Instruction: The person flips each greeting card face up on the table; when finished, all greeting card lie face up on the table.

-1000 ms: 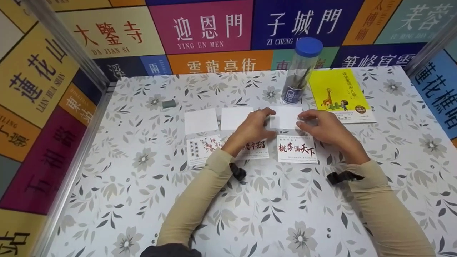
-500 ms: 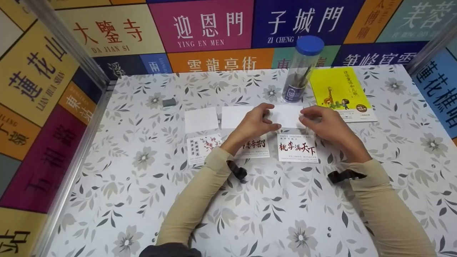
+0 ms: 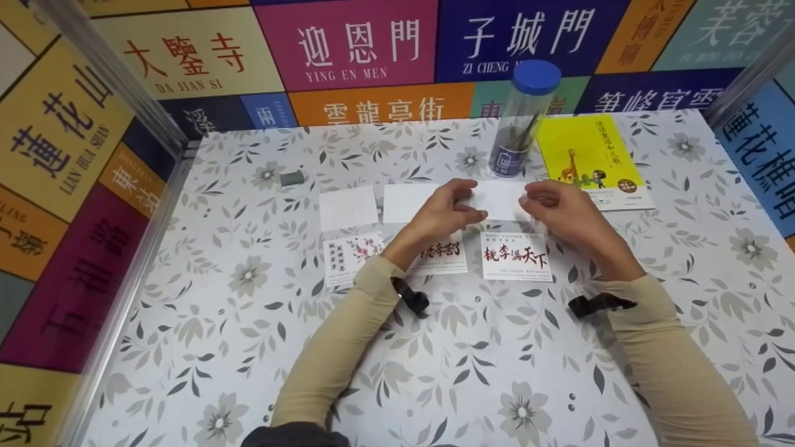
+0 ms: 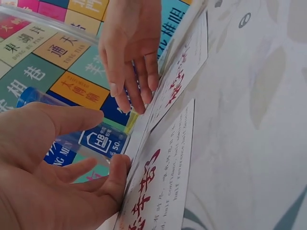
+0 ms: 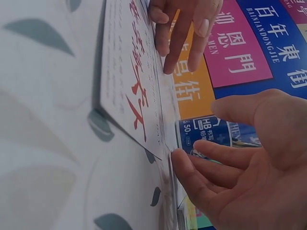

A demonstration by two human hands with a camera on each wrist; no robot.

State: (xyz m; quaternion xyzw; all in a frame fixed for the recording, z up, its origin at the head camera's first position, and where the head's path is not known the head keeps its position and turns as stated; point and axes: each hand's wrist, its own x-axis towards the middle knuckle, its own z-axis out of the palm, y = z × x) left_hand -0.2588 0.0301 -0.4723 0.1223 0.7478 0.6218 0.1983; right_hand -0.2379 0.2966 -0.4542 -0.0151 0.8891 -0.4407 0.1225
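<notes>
A blank white card (image 3: 500, 200) lies flat between the two hands. My left hand (image 3: 442, 212) is at its left edge, thumb and fingers spread apart. At the card's right edge is my right hand (image 3: 564, 208), fingers loosely bent. In the left wrist view, the left fingertips rest down by a card with red lettering (image 4: 151, 182), the thumb raised. The right wrist view has the right hand (image 5: 249, 163) with a fingertip down at the table and its thumb lifted. Just below the blank card lies another red-lettered card (image 3: 517, 257).
Two more blank cards, one at far left (image 3: 348, 208), lie in the row, the middle one partly behind the left hand. A blossom-printed card (image 3: 354, 256) sits below. Behind stand a blue-capped clear tube (image 3: 518, 124) and a yellow book (image 3: 590, 155). A small grey object (image 3: 292, 179) lies at left.
Both hands have shifted slightly away from the body along the blank card's sides, and the left thumb and fingers have drawn a little closer together. The cards look the same.
</notes>
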